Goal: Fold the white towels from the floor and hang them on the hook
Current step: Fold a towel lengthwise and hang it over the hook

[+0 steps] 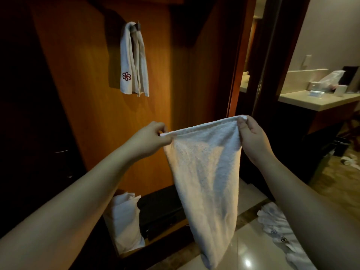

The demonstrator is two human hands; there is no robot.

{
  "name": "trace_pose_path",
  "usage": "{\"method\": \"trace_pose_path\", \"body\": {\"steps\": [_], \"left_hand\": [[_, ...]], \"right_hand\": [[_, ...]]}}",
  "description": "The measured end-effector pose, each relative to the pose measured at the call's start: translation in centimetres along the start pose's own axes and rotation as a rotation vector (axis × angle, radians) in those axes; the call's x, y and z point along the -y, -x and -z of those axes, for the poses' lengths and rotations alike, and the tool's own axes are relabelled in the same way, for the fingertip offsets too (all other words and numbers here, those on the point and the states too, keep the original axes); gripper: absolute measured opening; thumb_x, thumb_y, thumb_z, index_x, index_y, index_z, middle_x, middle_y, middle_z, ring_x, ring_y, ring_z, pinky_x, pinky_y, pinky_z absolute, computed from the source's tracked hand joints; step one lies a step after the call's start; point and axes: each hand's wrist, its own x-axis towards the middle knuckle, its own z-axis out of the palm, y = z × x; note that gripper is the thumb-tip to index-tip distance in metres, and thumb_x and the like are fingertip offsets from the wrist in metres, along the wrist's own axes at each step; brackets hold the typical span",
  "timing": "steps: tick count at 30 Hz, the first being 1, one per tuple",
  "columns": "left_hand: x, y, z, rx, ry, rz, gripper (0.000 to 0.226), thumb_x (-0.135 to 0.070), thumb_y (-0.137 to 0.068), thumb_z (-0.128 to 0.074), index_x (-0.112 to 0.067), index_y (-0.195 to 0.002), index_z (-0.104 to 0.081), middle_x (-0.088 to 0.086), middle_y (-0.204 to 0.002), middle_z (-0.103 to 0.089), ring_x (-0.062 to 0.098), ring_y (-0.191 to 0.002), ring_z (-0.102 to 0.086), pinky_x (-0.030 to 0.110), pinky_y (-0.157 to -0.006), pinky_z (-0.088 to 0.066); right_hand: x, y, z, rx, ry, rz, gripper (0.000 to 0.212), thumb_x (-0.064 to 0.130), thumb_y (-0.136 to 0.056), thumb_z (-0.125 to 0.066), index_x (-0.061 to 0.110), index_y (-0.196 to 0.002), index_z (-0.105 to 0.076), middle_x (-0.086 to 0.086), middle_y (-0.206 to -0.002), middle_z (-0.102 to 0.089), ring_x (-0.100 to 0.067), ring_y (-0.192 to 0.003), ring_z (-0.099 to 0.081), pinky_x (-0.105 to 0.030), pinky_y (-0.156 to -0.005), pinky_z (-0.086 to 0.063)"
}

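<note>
- Both arms are out in front, and a white towel (206, 172) is stretched between the two hands by its top edge, well above the floor.
- The left hand (150, 139) pinches the towel's left top corner, fingers (162, 129) curled tight on the hem with a little tip of cloth poking out past them.
- The right hand (251, 137) has the right top corner, thumb on the near side and the other fingers wrapped behind the fabric.
- Top edge runs taut and tilted, higher at the right; the cloth hangs down narrowing to a point above the glossy floor (247, 244).
- Up on the wooden wall panel (87, 75), a folded towel (133, 59) with a red flower emblem is draped over the hook (138, 26).
- Down at the right, a heap of white towels (280, 230) lies crumpled on the floor, just beside the right forearm in view.
- Lower left, a white bag (124, 223) stands in the cabinet's open bottom, next to a dark box (161, 209).
- Far right, through the doorway, a pale bench (311, 100) carries a tissue box and some wrapped items, too blurred to name further.
</note>
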Motion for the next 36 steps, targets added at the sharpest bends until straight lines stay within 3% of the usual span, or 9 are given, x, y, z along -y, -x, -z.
{"method": "trace_pose_path", "body": {"steps": [4,7,12,15,17,19,22,31,36], "left_hand": [[-0.7,0.7,-0.1,0.012,0.705,-0.012,0.019,-0.034,-0.091,-0.065,-0.038,-0.073,-0.059,-0.015,-0.074,-0.067,0.005,-0.070,-0.065,0.023,-0.059,-0.052],[-1.7,1.1,-0.3,-0.145,0.758,-0.106,0.013,-0.042,-0.090,-0.064,-0.045,-0.079,-0.060,-0.011,-0.080,-0.070,0.009,-0.073,-0.067,0.025,-0.058,-0.053],[-2.9,2.3,-0.8,-0.403,0.505,-0.226,0.011,-0.050,-0.096,-0.057,-0.054,-0.087,-0.052,-0.014,-0.072,-0.061,0.000,-0.062,-0.057,0.019,-0.050,-0.042],[-3.1,2.7,-0.7,-0.432,0.495,-0.230,0.015,-0.048,-0.098,-0.054,-0.059,-0.087,-0.050,-0.021,-0.068,-0.059,-0.005,-0.057,-0.052,0.015,-0.047,-0.039],[-2.8,2.7,-0.7,-0.419,0.547,-0.205,0.007,-0.055,-0.092,-0.055,-0.058,-0.087,-0.052,-0.019,-0.068,-0.058,-0.002,-0.060,-0.052,0.020,-0.050,-0.041],[-2.3,2.7,-0.8,-0.409,0.590,-0.170,0.005,-0.060,-0.088,-0.056,-0.056,-0.087,-0.054,-0.018,-0.067,-0.055,0.002,-0.062,-0.051,0.029,-0.054,-0.040],[-1.7,3.0,-1.2,-0.368,0.611,-0.126,0.009,-0.063,-0.084,-0.058,-0.054,-0.086,-0.056,-0.021,-0.066,-0.054,-0.001,-0.061,-0.049,0.028,-0.056,-0.040],[-2.0,4.0,-2.1,-0.306,0.903,-0.050,0.016,-0.033,-0.093,-0.060,-0.039,-0.078,-0.063,-0.011,-0.073,-0.068,0.006,-0.063,-0.062,0.022,-0.050,-0.049],[-1.0,4.9,-4.3,-0.400,0.876,0.116,0.015,-0.027,-0.096,-0.059,-0.029,-0.081,-0.060,-0.011,-0.067,-0.065,0.003,-0.056,-0.059,0.020,-0.045,-0.045]], "right_hand": [[0.8,0.0,-0.1,-0.048,-0.010,0.014,0.026,0.059,-0.100,-0.040,0.048,-0.094,-0.063,0.016,-0.097,-0.069,-0.005,-0.084,-0.067,-0.032,-0.071,-0.056],[1.3,0.2,-0.6,-0.138,-0.001,0.021,0.025,0.056,-0.103,-0.040,0.046,-0.094,-0.061,0.027,-0.096,-0.066,0.007,-0.086,-0.063,-0.019,-0.066,-0.047],[1.8,0.4,-1.0,-0.178,0.015,0.044,0.022,0.058,-0.102,-0.041,0.059,-0.091,-0.060,0.037,-0.092,-0.063,0.016,-0.086,-0.060,-0.002,-0.058,-0.042],[1.8,0.6,-0.5,-0.120,-0.094,0.036,0.016,0.068,-0.090,-0.055,0.056,-0.087,-0.066,0.030,-0.087,-0.070,0.010,-0.077,-0.066,-0.007,-0.056,-0.047],[1.2,0.8,-0.3,-0.017,-0.215,-0.022,0.035,0.070,-0.079,-0.068,0.041,-0.098,-0.070,0.019,-0.093,-0.076,-0.001,-0.083,-0.073,-0.016,-0.062,-0.057],[0.1,0.8,-0.3,0.142,-0.435,-0.133,0.049,0.052,-0.082,-0.076,0.019,-0.118,-0.068,-0.003,-0.108,-0.077,-0.021,-0.099,-0.075,-0.035,-0.076,-0.063],[-0.6,1.2,-0.1,0.286,-0.744,-0.306,0.055,0.025,-0.087,-0.070,0.002,-0.135,-0.055,-0.018,-0.123,-0.071,-0.033,-0.112,-0.069,-0.039,-0.082,-0.061],[-1.3,1.7,-0.9,0.292,-0.775,-0.391,0.054,0.036,-0.089,-0.066,0.007,-0.135,-0.058,-0.016,-0.127,-0.069,-0.033,-0.117,-0.067,-0.044,-0.090,-0.059],[-3.1,2.4,-0.7,0.526,-0.745,-0.590,0.066,0.045,-0.079,-0.081,0.006,-0.130,-0.065,-0.020,-0.134,-0.064,-0.034,-0.121,-0.065,-0.042,-0.092,-0.058]]}}
